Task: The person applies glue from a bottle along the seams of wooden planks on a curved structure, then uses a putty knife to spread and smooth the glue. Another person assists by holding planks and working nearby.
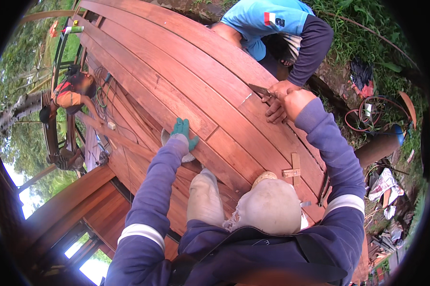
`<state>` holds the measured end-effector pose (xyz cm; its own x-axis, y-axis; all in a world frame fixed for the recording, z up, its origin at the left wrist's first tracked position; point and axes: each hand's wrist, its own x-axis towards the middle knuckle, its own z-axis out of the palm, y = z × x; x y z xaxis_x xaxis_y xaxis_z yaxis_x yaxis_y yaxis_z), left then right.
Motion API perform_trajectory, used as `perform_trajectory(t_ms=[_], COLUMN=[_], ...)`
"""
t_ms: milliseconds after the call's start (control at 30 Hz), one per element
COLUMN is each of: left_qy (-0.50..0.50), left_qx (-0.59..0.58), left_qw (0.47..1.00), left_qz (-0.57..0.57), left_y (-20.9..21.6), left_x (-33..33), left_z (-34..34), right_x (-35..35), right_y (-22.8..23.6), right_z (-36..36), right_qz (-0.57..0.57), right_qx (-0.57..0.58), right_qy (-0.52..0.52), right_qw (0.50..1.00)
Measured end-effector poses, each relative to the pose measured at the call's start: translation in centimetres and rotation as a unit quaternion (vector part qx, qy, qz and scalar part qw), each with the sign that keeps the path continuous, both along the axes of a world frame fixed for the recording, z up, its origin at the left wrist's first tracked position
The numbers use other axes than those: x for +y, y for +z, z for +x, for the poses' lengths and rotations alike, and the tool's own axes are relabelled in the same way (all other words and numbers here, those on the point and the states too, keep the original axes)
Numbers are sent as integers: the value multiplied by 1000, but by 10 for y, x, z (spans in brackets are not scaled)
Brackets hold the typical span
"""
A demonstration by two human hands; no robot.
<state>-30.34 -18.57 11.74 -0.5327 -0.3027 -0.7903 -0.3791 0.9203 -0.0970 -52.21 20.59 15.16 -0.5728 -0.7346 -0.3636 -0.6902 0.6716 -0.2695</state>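
My left hand (181, 132), in a teal-green glove, lies with fingers spread on the edge of a reddish-brown plank (162, 107). My bare right hand (298, 101) is closed at the far right edge of the planks, and what it grips is hidden. Right against it is a co-worker's hand (282, 87) coming from a dark sleeve. A dark, pointed metal tool (259, 89) sticks out to the left of these two hands; I cannot tell which one holds it. Dark brown fingers (274, 110) show just below, on the plank edge, and whose they are is unclear.
Two small crossed wood pieces (292, 172) lie on the boards near my knee. A person in blue (267, 24) bends over the far side. Another person in orange (68, 97) works at left beside cables (103, 90). A coiled hose (367, 112) lies on the grass.
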Motion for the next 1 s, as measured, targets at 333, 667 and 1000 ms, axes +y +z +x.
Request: perform_trajectory(t_ms=[333, 667, 1000], left_qy=[-6, -5, -3], left_qx=[32, 24, 30], left_qw=[999, 1000, 999], left_qz=[14, 6, 16], left_y=[-9, -11, -4], left_x=[-5, -5, -2], left_z=[0, -2, -4], right_x=[-5, -3, -6], right_y=[8, 5, -3], right_z=[-4, -2, -2], right_qz=[-13, -61, -20], right_qx=[0, 3, 16], right_qy=[-22, -27, -28], right_qw=[1000, 998, 999])
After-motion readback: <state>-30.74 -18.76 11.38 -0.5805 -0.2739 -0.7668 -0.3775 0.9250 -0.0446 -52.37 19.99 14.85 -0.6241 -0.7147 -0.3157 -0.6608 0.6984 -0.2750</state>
